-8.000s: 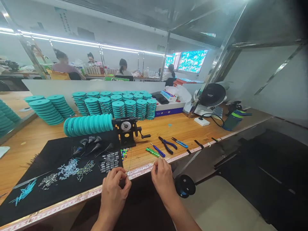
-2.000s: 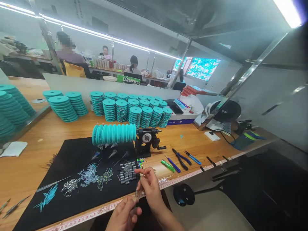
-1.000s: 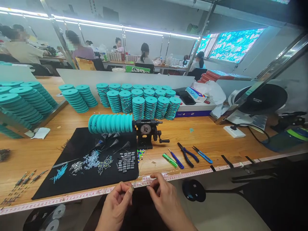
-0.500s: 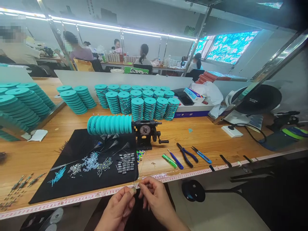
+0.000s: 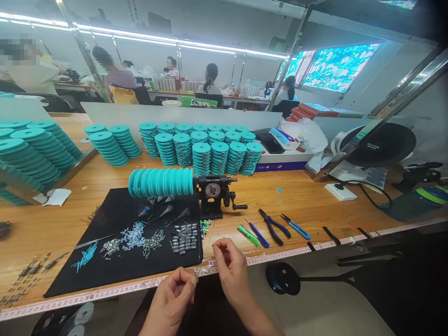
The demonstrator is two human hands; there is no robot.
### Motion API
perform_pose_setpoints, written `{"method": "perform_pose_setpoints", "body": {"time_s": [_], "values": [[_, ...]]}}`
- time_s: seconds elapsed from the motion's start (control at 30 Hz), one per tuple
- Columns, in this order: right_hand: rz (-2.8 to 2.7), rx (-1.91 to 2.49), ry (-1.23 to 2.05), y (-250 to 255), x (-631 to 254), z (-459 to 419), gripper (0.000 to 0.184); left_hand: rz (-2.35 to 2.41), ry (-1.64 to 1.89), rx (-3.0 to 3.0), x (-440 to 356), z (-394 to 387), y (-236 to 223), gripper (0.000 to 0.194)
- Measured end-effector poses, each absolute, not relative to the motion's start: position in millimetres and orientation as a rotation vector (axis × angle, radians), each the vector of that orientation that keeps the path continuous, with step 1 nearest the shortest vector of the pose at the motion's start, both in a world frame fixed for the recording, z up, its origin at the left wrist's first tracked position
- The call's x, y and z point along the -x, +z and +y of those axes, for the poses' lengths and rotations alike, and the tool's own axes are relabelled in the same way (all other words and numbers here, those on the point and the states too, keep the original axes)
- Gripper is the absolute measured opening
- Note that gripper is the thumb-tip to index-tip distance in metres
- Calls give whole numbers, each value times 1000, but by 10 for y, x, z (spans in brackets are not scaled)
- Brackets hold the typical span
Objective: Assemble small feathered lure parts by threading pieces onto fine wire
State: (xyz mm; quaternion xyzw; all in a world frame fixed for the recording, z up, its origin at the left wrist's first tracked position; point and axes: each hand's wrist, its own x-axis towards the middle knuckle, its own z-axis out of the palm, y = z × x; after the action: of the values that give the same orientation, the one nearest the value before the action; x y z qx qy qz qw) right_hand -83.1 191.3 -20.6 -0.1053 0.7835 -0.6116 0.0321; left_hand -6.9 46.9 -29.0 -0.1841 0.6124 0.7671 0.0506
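My left hand (image 5: 177,294) is closed in a pinch at the table's front edge, holding thin fishing line (image 5: 200,261) that runs up from the fingertips. Beside it, my right hand (image 5: 231,268) is raised with thumb and fingers curled together; whatever they hold is too fine to make out. Beyond the hands stands a black hand-cranked winder (image 5: 212,193) with a row of turquoise foam spools (image 5: 161,182) on its shaft. Left of my hands, a black mat (image 5: 115,266) carries grey cylindrical weights (image 5: 184,239), small metal swivels (image 5: 153,243), clear bits (image 5: 133,235) and turquoise sticks (image 5: 85,257).
Stacked turquoise spools (image 5: 202,161) line the back. On the right lie a green tube (image 5: 248,235), a blue-handled tool (image 5: 258,233), pliers (image 5: 275,227) and snips (image 5: 296,227). A measuring tape (image 5: 115,290) follows the front edge. A power strip (image 5: 340,192) sits farther right. Several people work behind.
My right hand has moved up and away from my left hand, which keeps its pinch on the line. The whole view has shifted slightly.
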Motion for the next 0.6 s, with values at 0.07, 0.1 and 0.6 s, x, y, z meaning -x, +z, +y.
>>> {"method": "perform_pose_setpoints", "body": {"time_s": [0.07,0.1,0.6], "values": [[2575,492,-1670,-84,910,1952,23,2032,2290,463,76,461,-288,39],[2556,533,-1593,-33,952,1959,22,2127,2247,413,79,459,-284,35],[2431,687,-1569,175,857,2157,13,1965,2337,574,140,417,-278,50]]}}
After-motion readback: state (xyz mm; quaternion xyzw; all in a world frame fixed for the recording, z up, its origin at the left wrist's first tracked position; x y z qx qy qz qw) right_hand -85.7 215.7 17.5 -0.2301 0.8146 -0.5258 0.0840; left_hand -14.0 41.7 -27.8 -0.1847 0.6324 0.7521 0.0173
